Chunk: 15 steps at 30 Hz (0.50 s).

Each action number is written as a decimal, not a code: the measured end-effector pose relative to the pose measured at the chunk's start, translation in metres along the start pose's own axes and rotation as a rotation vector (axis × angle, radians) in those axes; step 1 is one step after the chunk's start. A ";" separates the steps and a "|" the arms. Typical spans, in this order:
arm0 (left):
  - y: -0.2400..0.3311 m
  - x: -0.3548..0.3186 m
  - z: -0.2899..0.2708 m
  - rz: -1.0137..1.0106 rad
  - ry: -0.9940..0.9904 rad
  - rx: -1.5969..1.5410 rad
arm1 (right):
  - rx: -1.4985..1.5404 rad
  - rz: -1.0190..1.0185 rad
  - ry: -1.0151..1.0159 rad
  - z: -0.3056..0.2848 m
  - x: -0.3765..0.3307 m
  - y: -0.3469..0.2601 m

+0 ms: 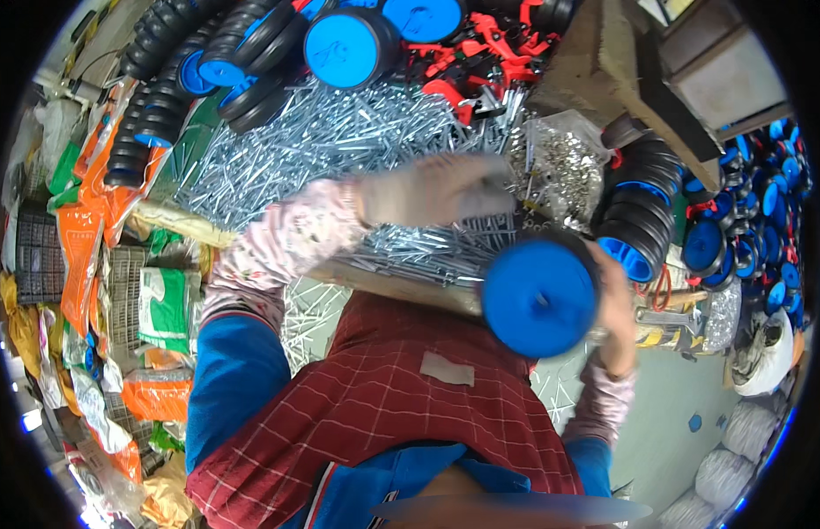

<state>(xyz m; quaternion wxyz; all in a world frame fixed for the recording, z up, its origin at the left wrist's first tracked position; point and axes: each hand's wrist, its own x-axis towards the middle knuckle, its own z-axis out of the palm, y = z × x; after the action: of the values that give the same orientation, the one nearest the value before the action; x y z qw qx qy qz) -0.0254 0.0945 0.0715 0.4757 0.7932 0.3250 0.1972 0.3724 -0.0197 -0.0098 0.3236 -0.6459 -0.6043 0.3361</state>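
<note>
On the right, my right hand (614,309) grips the rim of a wheel (540,300) with a blue hub and black tyre. Its blue face is turned up, in front of my apron at the bench's near edge. My left hand (427,189) is stretched over a heap of long, thin silvery metal pins (313,132). Motion smears its fingers, so I cannot make out whether they hold anything. Just right of those fingers lies a clear plastic bag (564,163) of small shiny metal parts.
Blue-and-black wheels (344,48) lie behind the pins, beside red plastic parts (489,53). A row of stacked wheels (639,220) stands at the right. Many more wheels (767,203) are piled beyond it. Orange bags (79,264) and crates line the left. Pins are scattered on the floor (656,397).
</note>
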 end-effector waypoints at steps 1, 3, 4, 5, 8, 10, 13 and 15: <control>-0.003 -0.009 -0.017 -0.013 0.036 0.069 | 0.075 0.035 -0.004 -0.033 -0.012 0.001; -0.030 -0.013 -0.069 0.292 0.480 0.533 | 0.614 0.114 0.094 -0.110 -0.025 -0.006; -0.027 -0.015 -0.094 0.169 0.517 0.543 | 0.809 0.043 0.211 -0.148 -0.031 -0.010; -0.034 -0.017 -0.119 0.126 0.606 0.655 | 0.897 -0.081 0.323 -0.172 -0.023 -0.016; -0.062 -0.012 -0.180 0.196 0.675 0.910 | 0.867 -0.307 0.535 -0.183 0.007 -0.030; -0.099 0.002 -0.208 0.230 0.564 0.948 | 0.587 -0.160 0.459 -0.118 0.019 -0.043; -0.127 0.028 -0.224 0.261 0.390 0.655 | -0.161 -0.305 0.133 0.033 0.041 -0.055; -0.134 0.011 -0.236 0.201 0.349 0.628 | -0.562 -0.319 -0.017 0.121 0.091 -0.092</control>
<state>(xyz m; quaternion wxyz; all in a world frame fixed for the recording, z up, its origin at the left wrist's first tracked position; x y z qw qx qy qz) -0.2081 0.2952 0.0634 0.1247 0.8829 0.3666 0.2657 0.2249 0.0782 -0.0060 0.1761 -0.6042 -0.7698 0.1062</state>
